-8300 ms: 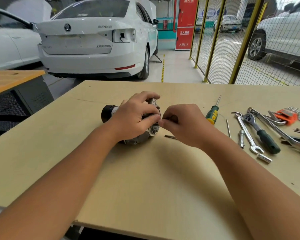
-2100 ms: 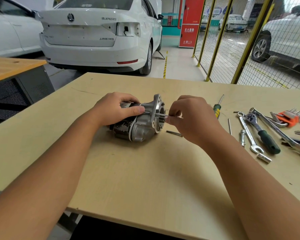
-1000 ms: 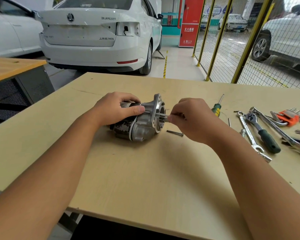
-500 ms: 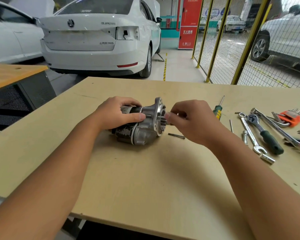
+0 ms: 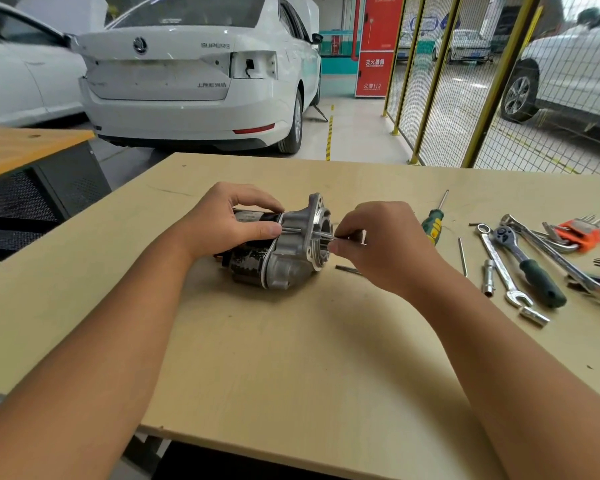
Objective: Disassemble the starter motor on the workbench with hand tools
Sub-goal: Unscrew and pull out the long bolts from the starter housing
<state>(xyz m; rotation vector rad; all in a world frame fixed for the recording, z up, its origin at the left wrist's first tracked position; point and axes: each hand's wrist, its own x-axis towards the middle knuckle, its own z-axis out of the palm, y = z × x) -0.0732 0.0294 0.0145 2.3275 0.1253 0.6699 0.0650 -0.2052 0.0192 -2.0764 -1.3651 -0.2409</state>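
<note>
Since half a second ago, right hand (image 5: 383, 244) has drawn the through-bolt (image 5: 323, 236) slightly further out of the flange, pinching it between fingertips. Left hand (image 5: 227, 225) grips the motor (image 5: 281, 251) at frame centre on the bench (image 5: 291, 358). Bolt removal appears nearly complete; another bolt (image 5: 347, 270) lies beside the motor.

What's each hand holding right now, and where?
Left hand grips the starter motor around its dark body. Right hand pinches a long thin bolt at its outer end, by the flange.
</note>
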